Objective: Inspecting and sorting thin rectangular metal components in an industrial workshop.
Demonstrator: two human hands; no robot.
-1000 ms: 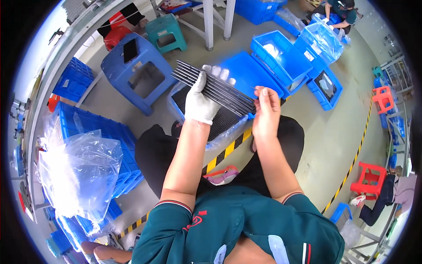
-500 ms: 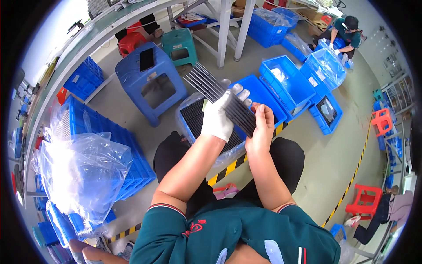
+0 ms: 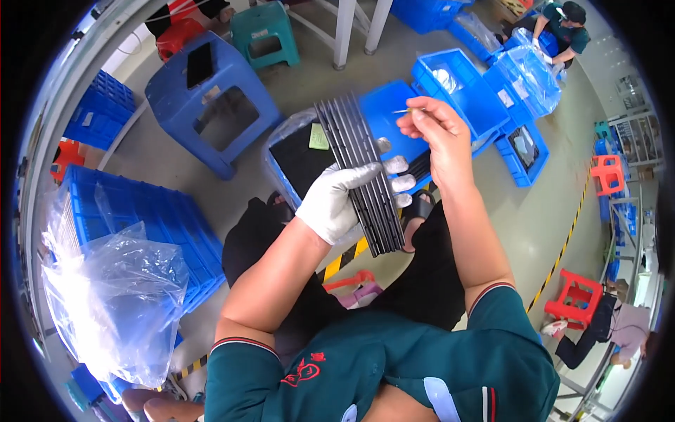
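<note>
My left hand (image 3: 336, 204), in a white glove, is closed round a fanned bundle of long, thin black strips (image 3: 349, 144) with small notches along them. The bundle stands tilted in front of me. To its right, my bare right hand (image 3: 444, 137) is raised, thumb and fingers pinching a thin pin-like tool (image 3: 401, 111) that points left toward the strips, apart from them. Below lies a plastic-lined blue crate (image 3: 273, 163) holding dark strips, with a small yellow-green card (image 3: 318, 136) on them. The bundle and my left hand hide part of that crate.
A blue stool (image 3: 163, 90) carrying a dark flat phone-like object and a green stool (image 3: 264, 32) stand ahead left. Stacked blue crates (image 3: 151, 225) under clear plastic are at left. More blue bins (image 3: 460, 81) are ahead right, with a co-worker (image 3: 559, 35) crouching beyond.
My right hand has left the lower end of the strips and risen to the right, now showing a thin tool. The bundle has turned more upright, and my view has shifted.
</note>
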